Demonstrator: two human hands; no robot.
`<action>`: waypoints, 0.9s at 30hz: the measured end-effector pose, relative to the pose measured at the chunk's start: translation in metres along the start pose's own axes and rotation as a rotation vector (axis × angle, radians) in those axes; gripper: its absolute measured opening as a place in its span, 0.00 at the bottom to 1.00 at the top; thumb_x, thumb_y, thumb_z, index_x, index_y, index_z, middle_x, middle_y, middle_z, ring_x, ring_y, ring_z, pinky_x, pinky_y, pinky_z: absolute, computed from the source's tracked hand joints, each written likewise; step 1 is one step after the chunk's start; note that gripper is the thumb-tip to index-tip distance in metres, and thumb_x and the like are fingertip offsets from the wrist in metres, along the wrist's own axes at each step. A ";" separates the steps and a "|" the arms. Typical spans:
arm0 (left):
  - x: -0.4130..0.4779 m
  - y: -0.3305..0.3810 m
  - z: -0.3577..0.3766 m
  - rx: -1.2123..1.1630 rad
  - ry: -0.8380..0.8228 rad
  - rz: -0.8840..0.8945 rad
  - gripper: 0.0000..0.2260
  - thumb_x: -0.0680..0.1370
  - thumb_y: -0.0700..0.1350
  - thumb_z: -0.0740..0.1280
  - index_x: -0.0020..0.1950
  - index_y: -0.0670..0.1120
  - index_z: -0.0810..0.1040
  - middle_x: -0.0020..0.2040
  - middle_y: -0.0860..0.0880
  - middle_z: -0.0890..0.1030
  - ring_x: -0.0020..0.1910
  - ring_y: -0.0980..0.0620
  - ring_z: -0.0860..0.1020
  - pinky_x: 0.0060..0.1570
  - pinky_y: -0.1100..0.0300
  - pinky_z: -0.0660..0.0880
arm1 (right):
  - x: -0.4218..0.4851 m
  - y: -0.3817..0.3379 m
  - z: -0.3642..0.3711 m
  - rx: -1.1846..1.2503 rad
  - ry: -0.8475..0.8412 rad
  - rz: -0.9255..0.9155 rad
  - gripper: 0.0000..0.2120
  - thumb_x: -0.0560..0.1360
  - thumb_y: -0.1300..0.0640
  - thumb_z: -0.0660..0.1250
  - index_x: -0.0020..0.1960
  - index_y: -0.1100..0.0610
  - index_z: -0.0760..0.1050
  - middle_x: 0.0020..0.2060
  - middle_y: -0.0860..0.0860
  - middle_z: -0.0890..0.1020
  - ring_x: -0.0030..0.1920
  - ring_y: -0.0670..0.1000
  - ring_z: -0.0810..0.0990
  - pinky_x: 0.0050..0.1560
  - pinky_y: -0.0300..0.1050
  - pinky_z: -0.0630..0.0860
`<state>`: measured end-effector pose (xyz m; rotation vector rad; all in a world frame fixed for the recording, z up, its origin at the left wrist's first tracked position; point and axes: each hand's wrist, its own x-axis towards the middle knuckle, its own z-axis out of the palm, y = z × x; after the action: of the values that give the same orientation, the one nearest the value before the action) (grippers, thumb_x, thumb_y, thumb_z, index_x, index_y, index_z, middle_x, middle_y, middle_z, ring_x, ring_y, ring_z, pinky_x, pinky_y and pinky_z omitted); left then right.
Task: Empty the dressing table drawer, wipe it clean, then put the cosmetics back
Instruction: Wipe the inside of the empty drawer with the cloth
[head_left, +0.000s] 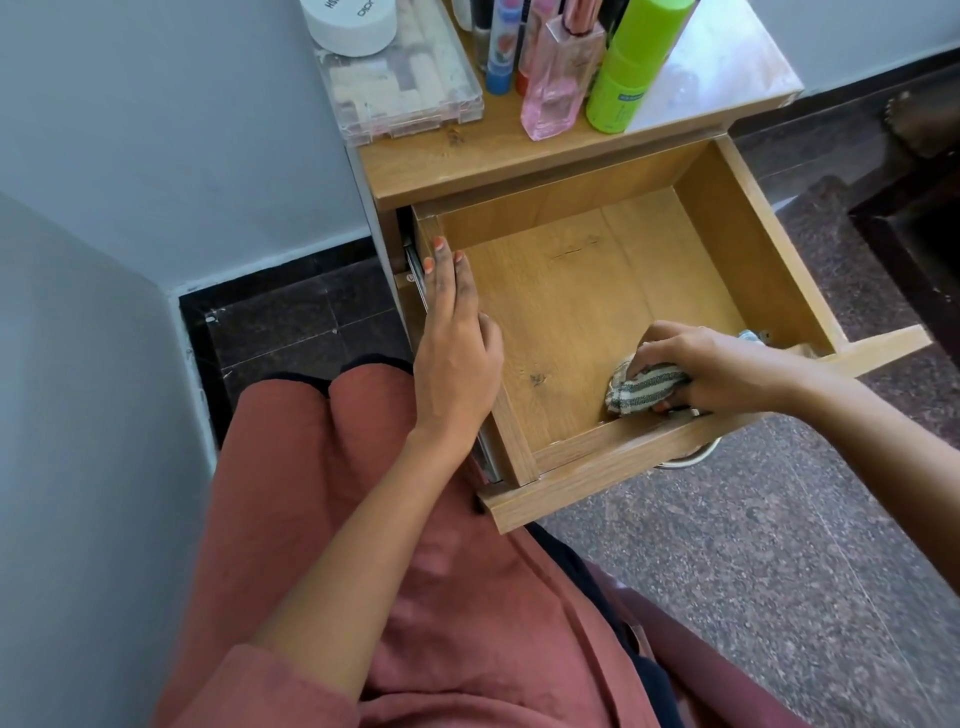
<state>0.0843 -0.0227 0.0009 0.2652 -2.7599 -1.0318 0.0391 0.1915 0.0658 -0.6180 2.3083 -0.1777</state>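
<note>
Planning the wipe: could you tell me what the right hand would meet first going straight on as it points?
Probably the drawer's left wall beside the left hand; the floor between looks free, though depth is unclear.

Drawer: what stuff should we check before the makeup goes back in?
1. Drawer pulled open: ok.
2. No cosmetics visible inside it: ok.
3. Right hand grips the striped cloth near the front right corner: ok.
4. Left hand rests flat on the left wall, steadying: ok.
5. Whole floor wiped clean: cannot tell.
6. Green bottle and pink bottle standing on the tabletop: ok.
</note>
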 end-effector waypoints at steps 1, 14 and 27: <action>0.000 0.000 0.000 0.000 -0.004 0.001 0.23 0.80 0.38 0.54 0.75 0.41 0.53 0.77 0.46 0.48 0.75 0.53 0.46 0.56 0.70 0.65 | -0.001 0.001 0.000 -0.018 -0.002 -0.012 0.19 0.70 0.68 0.66 0.58 0.55 0.76 0.52 0.49 0.70 0.55 0.53 0.75 0.56 0.42 0.70; 0.000 0.002 -0.002 -0.019 -0.018 -0.011 0.23 0.80 0.38 0.54 0.75 0.41 0.53 0.77 0.47 0.48 0.75 0.52 0.46 0.58 0.65 0.71 | 0.024 -0.004 -0.004 -0.006 -0.177 0.046 0.16 0.71 0.63 0.68 0.57 0.53 0.75 0.51 0.49 0.73 0.48 0.50 0.74 0.49 0.43 0.69; -0.007 0.033 -0.009 -0.003 -0.028 0.153 0.18 0.79 0.36 0.57 0.70 0.38 0.65 0.70 0.41 0.68 0.70 0.47 0.66 0.68 0.63 0.60 | 0.024 -0.019 -0.026 0.704 0.443 0.109 0.16 0.72 0.58 0.69 0.59 0.52 0.73 0.46 0.48 0.79 0.47 0.47 0.79 0.47 0.42 0.76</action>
<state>0.0893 -0.0021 0.0291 0.0379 -2.7529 -1.0078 0.0135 0.1624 0.0756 -0.0898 2.4459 -1.1089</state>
